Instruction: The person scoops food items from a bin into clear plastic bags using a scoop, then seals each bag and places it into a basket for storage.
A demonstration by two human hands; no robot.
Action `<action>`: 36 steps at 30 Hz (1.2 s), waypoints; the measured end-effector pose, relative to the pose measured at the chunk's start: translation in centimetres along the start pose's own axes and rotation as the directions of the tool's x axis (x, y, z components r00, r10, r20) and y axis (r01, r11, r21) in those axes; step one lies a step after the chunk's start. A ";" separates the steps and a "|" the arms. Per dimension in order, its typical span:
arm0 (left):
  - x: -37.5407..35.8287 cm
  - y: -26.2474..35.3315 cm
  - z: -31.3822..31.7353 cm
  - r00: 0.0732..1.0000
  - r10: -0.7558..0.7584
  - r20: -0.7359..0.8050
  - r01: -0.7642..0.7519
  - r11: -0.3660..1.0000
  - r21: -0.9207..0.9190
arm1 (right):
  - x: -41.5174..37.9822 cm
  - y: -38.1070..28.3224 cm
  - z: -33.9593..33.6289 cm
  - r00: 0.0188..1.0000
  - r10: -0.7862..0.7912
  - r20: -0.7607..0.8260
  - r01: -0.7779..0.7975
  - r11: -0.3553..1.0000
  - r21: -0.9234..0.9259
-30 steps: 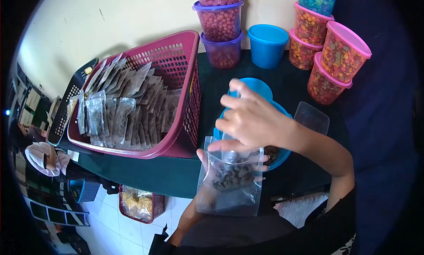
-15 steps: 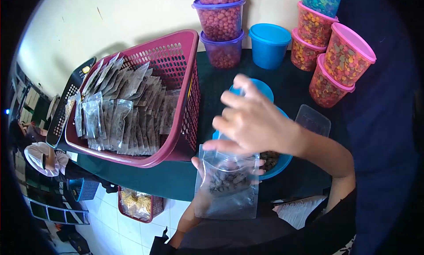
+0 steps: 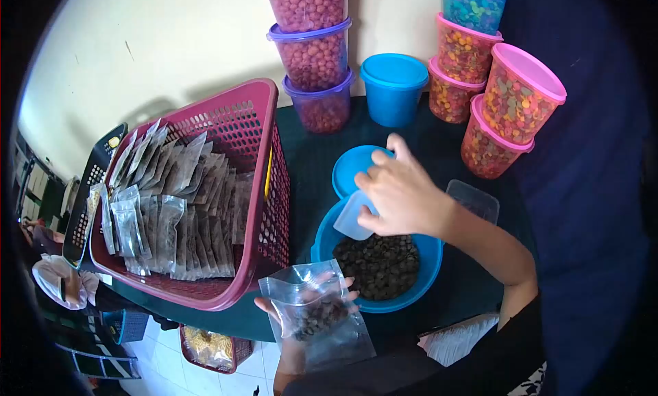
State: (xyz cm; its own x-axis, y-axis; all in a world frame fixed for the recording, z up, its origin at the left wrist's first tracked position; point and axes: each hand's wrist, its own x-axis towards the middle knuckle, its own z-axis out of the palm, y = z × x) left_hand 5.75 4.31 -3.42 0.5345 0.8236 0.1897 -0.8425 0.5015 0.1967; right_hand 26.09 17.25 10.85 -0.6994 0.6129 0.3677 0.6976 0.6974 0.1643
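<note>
My right hand point(image 3: 406, 196) grips a translucent plastic scoop point(image 3: 351, 218), its lower edge just over the dark flat pieces point(image 3: 381, 269) in a round blue tub point(image 3: 432, 269). Lower left, my left hand point(image 3: 269, 310) supports a clear zip pouch point(image 3: 337, 351) from behind, its fingers wrapped round the sides. A small heap of the same dark pieces lies inside the pouch, which leans with its top toward the tub. A blue lid point(image 3: 348, 168) lies behind the tub, partly covered by my right hand.
Left stands a maroon basket point(image 3: 236, 286) packed with filled pouches point(image 3: 171, 225). Purple-lidded tubs point(image 3: 317, 105), a closed blue tub point(image 3: 392, 98) and pink-lidded tubs point(image 3: 524, 88) line the back. A clear lid-like tray point(image 3: 474, 199) lies at right. A person point(image 3: 65, 283) is at far left.
My right hand has moved from over the pouch's mouth to the tub, where the scoop now shows. The pouch has tilted and shifted lower left, uncovering the tub's contents.
</note>
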 end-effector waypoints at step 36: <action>-0.4 1.0 0.9 0.970 -0.108 -0.218 0.130 0.987 0.092 | -7.2 -2.8 9.0 0.752 0.248 0.610 0.022 0.916 -0.400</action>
State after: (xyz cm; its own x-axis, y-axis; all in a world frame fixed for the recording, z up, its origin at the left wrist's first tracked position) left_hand 4.74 4.24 -2.47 0.5948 0.8025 -0.0465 -0.7558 0.5780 0.3076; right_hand 27.71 14.23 -0.52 -0.4478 0.8610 -0.2413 0.6860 0.5039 0.5249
